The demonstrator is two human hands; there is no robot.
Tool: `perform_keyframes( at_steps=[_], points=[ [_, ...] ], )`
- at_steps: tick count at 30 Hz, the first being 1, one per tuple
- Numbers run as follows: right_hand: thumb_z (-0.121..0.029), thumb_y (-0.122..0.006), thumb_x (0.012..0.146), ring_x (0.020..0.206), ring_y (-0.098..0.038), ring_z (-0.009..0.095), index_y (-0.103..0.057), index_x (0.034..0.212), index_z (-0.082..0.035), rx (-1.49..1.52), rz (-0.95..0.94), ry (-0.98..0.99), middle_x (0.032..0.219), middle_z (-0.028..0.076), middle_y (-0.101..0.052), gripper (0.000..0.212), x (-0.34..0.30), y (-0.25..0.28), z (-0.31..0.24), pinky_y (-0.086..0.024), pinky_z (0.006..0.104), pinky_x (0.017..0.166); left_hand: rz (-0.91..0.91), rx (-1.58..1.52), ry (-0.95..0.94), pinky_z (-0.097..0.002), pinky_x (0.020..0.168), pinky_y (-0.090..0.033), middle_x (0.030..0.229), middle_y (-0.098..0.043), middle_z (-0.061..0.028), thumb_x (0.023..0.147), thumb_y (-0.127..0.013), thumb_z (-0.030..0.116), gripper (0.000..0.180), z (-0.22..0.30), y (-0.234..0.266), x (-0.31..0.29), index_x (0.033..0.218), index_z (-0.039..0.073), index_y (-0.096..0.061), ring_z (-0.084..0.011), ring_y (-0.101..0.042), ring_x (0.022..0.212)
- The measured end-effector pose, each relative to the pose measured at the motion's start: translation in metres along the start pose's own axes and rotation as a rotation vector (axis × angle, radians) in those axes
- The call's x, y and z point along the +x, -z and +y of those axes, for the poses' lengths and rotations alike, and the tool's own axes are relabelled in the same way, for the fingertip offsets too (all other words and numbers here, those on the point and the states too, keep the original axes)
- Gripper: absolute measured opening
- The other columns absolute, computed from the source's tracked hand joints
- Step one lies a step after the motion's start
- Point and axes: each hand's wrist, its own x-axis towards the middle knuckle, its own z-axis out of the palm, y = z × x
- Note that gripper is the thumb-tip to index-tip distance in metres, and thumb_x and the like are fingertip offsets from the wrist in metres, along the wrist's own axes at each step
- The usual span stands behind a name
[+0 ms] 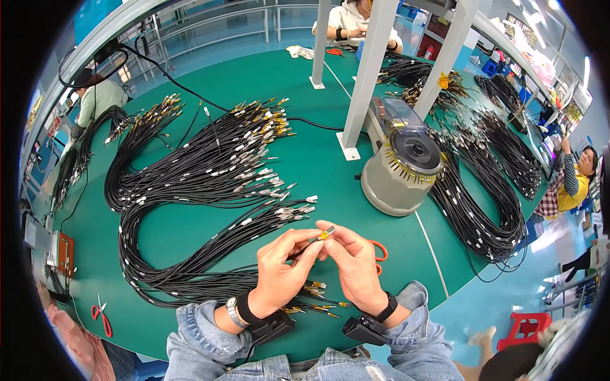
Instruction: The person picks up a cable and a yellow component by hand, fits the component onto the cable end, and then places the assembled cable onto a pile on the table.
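Above the green table, my left hand (284,265) and my right hand (354,267) meet with their fingertips pinched together. Between them is the end of a black cable, with a yellow band (326,234) and a small silvery tip. My left fingers grip the black cable just behind the band, and my right thumb and index finger close on the tip end. A large bundle of black cables (171,244) curves around on the left, its ends wearing white and yellow sleeves. Some yellow-banded ends lie beneath my hands. Orange-red handles (381,249) show partly behind my right hand.
A grey machine with a round top (400,171) stands beyond my right hand, beside grey posts (370,76) fixed to the table. More cable bundles (483,209) lie at right. Red-handled scissors (101,316) rest at the left edge. Co-workers sit across and left; a red stool (525,329) stands right.
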Motion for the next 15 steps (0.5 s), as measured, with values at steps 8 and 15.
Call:
perform_keyframes(
  at_steps=[8,15],
  points=[
    [-0.007,-0.055,0.085,0.081,-0.051,0.012,-0.053,0.105,0.002,-0.008,-0.065,0.091,0.094,0.006,-0.055,0.022,-0.0018,-0.0023,-0.0046,-0.042,0.0265,0.077,0.009,-0.107,0.124,-0.0170,0.047,-0.039,0.065,-0.059,-0.0028,0.083,-0.061,0.003,0.008,0.0009,0.0065,-0.0039,0.082,-0.002,-0.055,-0.0037,-0.052,0.055],
    [-0.006,-0.057,0.084,0.081,-0.051,0.012,-0.054,0.094,0.001,-0.009,-0.066,0.127,0.095,0.007,-0.054,0.012,-0.0036,-0.0026,-0.0061,-0.042,0.0264,0.076,-0.001,-0.131,0.147,-0.0160,0.038,-0.030,0.056,-0.054,0.0002,0.085,-0.059,0.006,0.009,0.0014,0.0053,-0.0039,0.081,-0.001,-0.055,-0.0009,-0.043,0.043]
  ],
)
